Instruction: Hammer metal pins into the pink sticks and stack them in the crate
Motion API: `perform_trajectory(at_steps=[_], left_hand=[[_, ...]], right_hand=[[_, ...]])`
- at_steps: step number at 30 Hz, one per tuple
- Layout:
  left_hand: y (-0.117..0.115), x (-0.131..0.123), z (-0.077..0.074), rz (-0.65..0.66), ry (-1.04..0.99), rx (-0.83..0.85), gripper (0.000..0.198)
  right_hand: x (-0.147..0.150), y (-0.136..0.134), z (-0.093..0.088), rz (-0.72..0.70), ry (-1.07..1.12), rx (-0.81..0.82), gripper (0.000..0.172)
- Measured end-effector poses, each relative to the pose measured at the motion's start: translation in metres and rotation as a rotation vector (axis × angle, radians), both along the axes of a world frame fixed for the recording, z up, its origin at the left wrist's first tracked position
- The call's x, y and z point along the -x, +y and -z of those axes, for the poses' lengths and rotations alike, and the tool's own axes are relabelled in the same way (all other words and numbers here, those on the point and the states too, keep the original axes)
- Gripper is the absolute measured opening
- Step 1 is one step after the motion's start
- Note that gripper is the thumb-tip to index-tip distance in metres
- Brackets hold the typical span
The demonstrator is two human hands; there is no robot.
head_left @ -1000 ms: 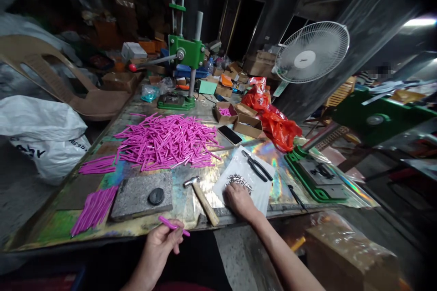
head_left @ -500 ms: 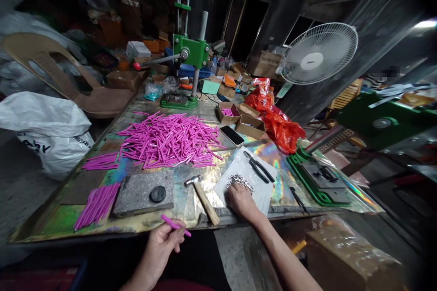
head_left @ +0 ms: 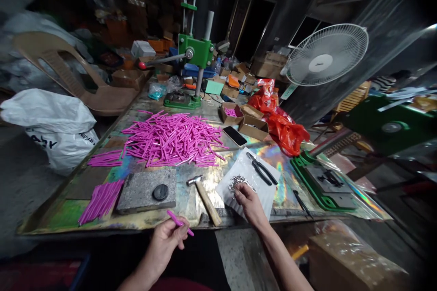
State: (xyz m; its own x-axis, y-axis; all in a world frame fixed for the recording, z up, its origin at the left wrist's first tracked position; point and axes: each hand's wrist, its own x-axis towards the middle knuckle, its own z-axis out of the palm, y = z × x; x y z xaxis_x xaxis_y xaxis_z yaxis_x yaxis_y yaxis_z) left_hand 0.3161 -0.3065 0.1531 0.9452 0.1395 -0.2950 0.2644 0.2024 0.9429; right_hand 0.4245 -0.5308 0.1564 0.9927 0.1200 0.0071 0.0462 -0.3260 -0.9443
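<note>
Between the fingers of my left hand (head_left: 167,241) is a short pink stick (head_left: 180,223), held just off the table's front edge. My right hand (head_left: 248,202) is over a white sheet (head_left: 225,193), its fingers pinched together at the near side of a pile of small silvery metal pieces (head_left: 241,181). Whatever sits in that pinch is too small to make out. Black-handled pliers (head_left: 261,169) lie on the sheet to the right of the pile. A hammer (head_left: 206,200) with a wooden handle rests between my hands, and a stone block (head_left: 136,193) bearing a round black disc (head_left: 160,192) lies left of it.
A big heap of pink sticks (head_left: 174,138) covers the table's middle left, with a neat bundle (head_left: 100,200) nearer me. Green hand presses stand at the back (head_left: 196,50) and right (head_left: 321,186). A phone (head_left: 235,136), small cardboard boxes (head_left: 254,127) and a red bag (head_left: 287,134) lie beyond the sheet.
My right hand has lifted slightly and drawn back from the metal pieces, uncovering more of the pile, with its fingers pinched. My left hand still holds the pink stick in nearly the same place.
</note>
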Motion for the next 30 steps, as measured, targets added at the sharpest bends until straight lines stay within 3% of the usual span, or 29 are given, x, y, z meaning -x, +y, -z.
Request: perform_trajectory(at_steps=[4,9,14,17,22,25,30], left_hand=[[0.000,-0.003,-0.012,0.052,-0.025,-0.013,0.031],[-0.005,-0.008,-0.030,0.120,-0.072,-0.004,0.025],[-0.010,-0.009,-0.032,0.177,-0.114,-0.025,0.020],[-0.010,-0.007,-0.030,0.188,-0.159,-0.055,0.020],[-0.006,-0.003,-0.028,0.144,-0.168,-0.093,0.022],[-0.003,-0.002,-0.029,0.112,-0.142,-0.004,0.023],[0.002,-0.002,-0.032,-0.046,-0.056,0.250,0.023]], right_hand=[[0.017,0.016,-0.013,-0.043,0.155,-0.257,0.025],[0.041,0.046,-0.029,-0.108,0.302,-0.458,0.028],[0.064,0.075,-0.032,-0.144,0.424,-0.640,0.024],[0.073,0.086,-0.031,-0.162,0.351,-0.577,0.027],[0.078,0.090,-0.027,-0.175,0.199,-0.323,0.028],[0.079,0.091,-0.026,-0.216,0.175,-0.237,0.030],[0.085,0.097,-0.030,-0.164,0.289,-0.295,0.035]])
